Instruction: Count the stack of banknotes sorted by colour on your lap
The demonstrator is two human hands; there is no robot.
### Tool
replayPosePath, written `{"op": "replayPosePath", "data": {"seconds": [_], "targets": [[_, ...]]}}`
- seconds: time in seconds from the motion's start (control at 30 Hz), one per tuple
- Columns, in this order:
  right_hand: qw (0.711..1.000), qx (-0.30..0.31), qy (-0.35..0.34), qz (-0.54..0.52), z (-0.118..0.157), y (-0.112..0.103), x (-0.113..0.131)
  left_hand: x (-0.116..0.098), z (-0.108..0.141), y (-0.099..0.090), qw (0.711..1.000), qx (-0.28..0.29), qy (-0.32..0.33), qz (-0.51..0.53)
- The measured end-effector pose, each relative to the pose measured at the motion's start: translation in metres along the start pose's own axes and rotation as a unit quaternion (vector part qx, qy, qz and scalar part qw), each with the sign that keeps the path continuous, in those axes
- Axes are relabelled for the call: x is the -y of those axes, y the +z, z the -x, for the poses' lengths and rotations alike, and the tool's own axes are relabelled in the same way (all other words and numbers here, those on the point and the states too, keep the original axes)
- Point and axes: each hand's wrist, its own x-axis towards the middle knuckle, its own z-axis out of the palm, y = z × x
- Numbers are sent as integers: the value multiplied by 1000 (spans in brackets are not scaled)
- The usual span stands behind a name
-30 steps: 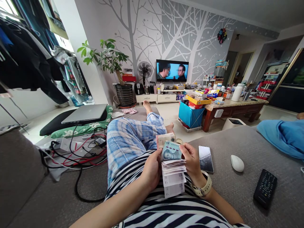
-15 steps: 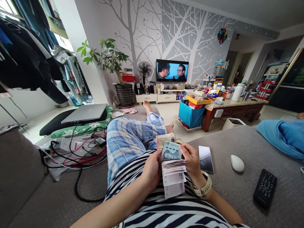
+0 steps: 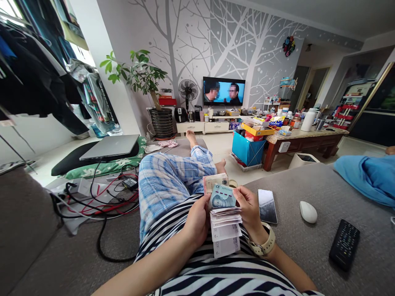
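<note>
Between my two hands, over my striped shirt, is a stack of banknotes (image 3: 222, 200). A bluish-green note with a portrait faces me on top, and the pale lower ends of several notes (image 3: 226, 232) fan down toward my lap. My left hand (image 3: 197, 220) is closed on the left edge, thumb on top. My right hand (image 3: 249, 209) pinches the upper right corner of the bluish-green note; a watch is on that wrist. More banknotes (image 3: 212, 181), beige and pinkish, show just behind the top note. What holds them is hidden.
On the sofa at my right lie a phone (image 3: 267, 205), a white mouse (image 3: 308, 212) and a black remote control (image 3: 344, 244). Tangled cables (image 3: 105, 201) and a laptop (image 3: 109, 147) are at my left. A cluttered coffee table (image 3: 308, 133) and blue bin (image 3: 248, 149) stand ahead.
Hands and banknotes stay almost in place; the top bluish-green note has tilted very slightly. The television picture has changed a little.
</note>
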Motion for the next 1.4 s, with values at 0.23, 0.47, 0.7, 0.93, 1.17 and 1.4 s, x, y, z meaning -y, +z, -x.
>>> {"op": "replayPosePath", "data": {"seconds": [0.23,0.47,0.7,0.93,1.17,1.4], "targets": [[1000,-6,0,-3,-1,1,1,-1,3,3,1000,0,-5,1],[1000,-3,5,-5,0,1,0,0,2,2,1000,3,-2,1],[1000,-2,3,-10,0,1,0,0,2,1,1000,2,-2,-3],[1000,-6,-4,-17,2,0,0,0,1,-1,1000,3,-2,-7],[999,14,-22,-26,5,-2,-2,-3,4,3,1000,-9,-17,-9],[997,31,-41,-52,6,-2,1,-5,7,6,1000,22,-3,-3]]}}
